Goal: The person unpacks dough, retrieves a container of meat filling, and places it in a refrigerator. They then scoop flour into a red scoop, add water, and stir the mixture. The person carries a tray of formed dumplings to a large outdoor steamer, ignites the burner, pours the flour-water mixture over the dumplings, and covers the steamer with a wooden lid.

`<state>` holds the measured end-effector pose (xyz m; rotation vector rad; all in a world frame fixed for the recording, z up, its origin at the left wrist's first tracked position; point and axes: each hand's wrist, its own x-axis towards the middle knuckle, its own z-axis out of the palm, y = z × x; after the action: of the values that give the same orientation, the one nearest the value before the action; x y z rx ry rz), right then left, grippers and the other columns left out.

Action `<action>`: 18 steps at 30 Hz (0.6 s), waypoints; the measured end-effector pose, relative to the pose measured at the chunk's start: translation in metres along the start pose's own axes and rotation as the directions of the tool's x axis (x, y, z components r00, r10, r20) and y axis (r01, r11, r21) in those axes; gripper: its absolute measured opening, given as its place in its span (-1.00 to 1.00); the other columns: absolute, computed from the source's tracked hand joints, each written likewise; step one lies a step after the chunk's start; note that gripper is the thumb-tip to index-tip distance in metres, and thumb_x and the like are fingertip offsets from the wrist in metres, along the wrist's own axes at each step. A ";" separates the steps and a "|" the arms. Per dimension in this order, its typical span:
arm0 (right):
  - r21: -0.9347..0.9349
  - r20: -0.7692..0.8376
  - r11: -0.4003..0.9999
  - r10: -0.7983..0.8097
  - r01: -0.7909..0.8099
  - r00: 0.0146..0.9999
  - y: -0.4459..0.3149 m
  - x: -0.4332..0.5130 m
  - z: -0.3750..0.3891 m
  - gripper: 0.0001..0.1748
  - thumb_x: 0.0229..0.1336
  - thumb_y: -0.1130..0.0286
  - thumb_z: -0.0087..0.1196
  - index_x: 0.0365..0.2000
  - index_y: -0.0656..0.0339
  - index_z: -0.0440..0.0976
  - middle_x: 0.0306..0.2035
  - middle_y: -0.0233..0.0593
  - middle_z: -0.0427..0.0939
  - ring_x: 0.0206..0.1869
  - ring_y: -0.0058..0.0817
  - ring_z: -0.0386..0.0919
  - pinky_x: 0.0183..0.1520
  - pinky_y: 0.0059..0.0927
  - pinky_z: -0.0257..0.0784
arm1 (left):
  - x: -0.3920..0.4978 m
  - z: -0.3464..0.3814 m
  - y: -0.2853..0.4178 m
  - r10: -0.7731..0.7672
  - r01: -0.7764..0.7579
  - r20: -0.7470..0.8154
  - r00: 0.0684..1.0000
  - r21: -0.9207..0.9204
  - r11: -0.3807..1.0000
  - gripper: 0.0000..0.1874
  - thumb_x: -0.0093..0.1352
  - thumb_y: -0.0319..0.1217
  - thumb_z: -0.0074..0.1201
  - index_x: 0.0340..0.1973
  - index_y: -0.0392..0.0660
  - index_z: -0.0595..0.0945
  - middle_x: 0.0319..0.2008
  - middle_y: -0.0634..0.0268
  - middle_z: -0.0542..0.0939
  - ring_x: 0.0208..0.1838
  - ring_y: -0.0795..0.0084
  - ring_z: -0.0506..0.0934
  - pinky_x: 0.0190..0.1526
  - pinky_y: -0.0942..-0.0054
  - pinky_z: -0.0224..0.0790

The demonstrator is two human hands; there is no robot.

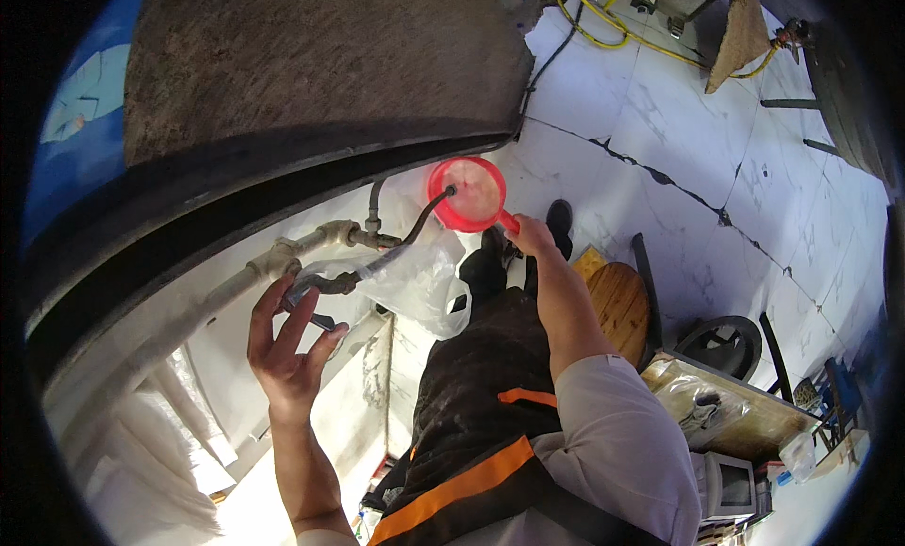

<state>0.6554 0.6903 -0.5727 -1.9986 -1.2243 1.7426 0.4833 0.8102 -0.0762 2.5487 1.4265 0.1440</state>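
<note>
My right hand (532,236) grips the handle of a red plastic dipper (466,224), which holds cloudy liquid. The open end of a dark hose (428,210) hangs over the dipper's mouth. At a metal valve or tap (332,284) on the hose's other end, the fingers of my left hand (293,362) touch its grey lever (322,322); the thumb is spread apart. Behind it runs a pipe with fittings (272,260). A translucent plastic bag (424,291) hangs under the hose.
A large vessel or counter with a brown surface (332,58) and dark rim fills the upper left. Cracked marble-look tiles (636,115) cover the floor. A round wooden stool (619,309) and a wooden table (749,412) stand at right. A yellow hose (661,46) lies at the top.
</note>
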 end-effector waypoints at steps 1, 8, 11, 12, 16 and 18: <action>-0.001 0.008 1.000 -0.016 0.016 1.000 -0.001 0.001 0.000 -0.51 0.10 0.05 0.19 -0.05 0.13 0.47 -0.13 -0.01 0.62 -0.01 -0.02 0.56 0.05 -0.03 0.46 | 0.000 0.000 0.000 0.007 -0.007 -0.002 1.000 0.012 1.000 -0.47 0.01 -0.34 0.49 -0.11 -0.23 0.71 0.08 0.02 0.55 -0.03 0.16 0.59 -0.07 0.31 0.52; -0.019 0.021 0.997 -0.077 0.077 0.997 -0.006 0.004 0.000 -0.55 0.08 0.07 0.20 -0.11 0.14 0.52 -0.14 -0.01 0.62 -0.02 -0.04 0.56 0.06 -0.06 0.45 | 0.001 0.000 0.003 -0.012 0.012 -0.001 1.000 0.007 1.000 -0.48 0.01 -0.32 0.48 -0.11 -0.22 0.71 0.07 0.02 0.55 -0.03 0.15 0.59 -0.07 0.30 0.52; -0.035 0.020 0.997 -0.071 0.072 0.997 -0.008 0.004 0.000 -0.56 0.08 0.08 0.20 -0.11 0.14 0.52 -0.13 -0.03 0.62 -0.01 -0.05 0.56 0.07 -0.06 0.45 | 0.001 0.001 0.003 -0.010 0.010 -0.008 1.000 0.041 0.999 -0.48 0.01 -0.33 0.48 -0.11 -0.21 0.71 0.07 0.03 0.56 -0.04 0.16 0.60 -0.07 0.30 0.53; -0.033 0.025 0.998 -0.061 0.061 0.998 -0.009 0.004 0.000 -0.56 0.08 0.08 0.20 -0.11 0.14 0.52 -0.12 -0.03 0.62 0.00 -0.05 0.56 0.07 -0.06 0.45 | 0.000 0.001 0.004 -0.020 0.021 -0.015 1.000 0.035 0.999 -0.48 0.01 -0.34 0.49 -0.11 -0.21 0.71 0.07 0.04 0.56 -0.04 0.17 0.60 -0.07 0.30 0.53; -0.020 0.047 0.999 -0.026 0.027 0.999 -0.010 0.003 -0.002 -0.54 0.08 0.07 0.20 -0.08 0.15 0.52 -0.09 -0.04 0.61 0.02 -0.05 0.55 0.08 -0.05 0.44 | -0.001 0.005 0.006 -0.080 0.080 -0.038 0.996 0.006 0.997 -0.47 0.00 -0.36 0.49 -0.10 -0.20 0.71 0.07 0.06 0.56 -0.05 0.20 0.60 -0.08 0.31 0.53; -0.027 0.047 1.000 -0.012 0.013 0.999 -0.011 0.003 -0.003 -0.52 0.09 0.07 0.20 -0.07 0.15 0.52 -0.07 -0.04 0.61 0.04 -0.05 0.54 0.09 -0.05 0.44 | -0.001 0.006 0.007 -0.095 0.095 -0.045 0.994 0.006 0.995 -0.46 -0.01 -0.36 0.50 -0.09 -0.19 0.71 0.07 0.06 0.56 -0.05 0.21 0.60 -0.07 0.32 0.53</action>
<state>0.6530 0.7001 -0.5670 -1.9710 -1.2788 1.7861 0.4898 0.8051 -0.0804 2.4926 1.5644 0.1807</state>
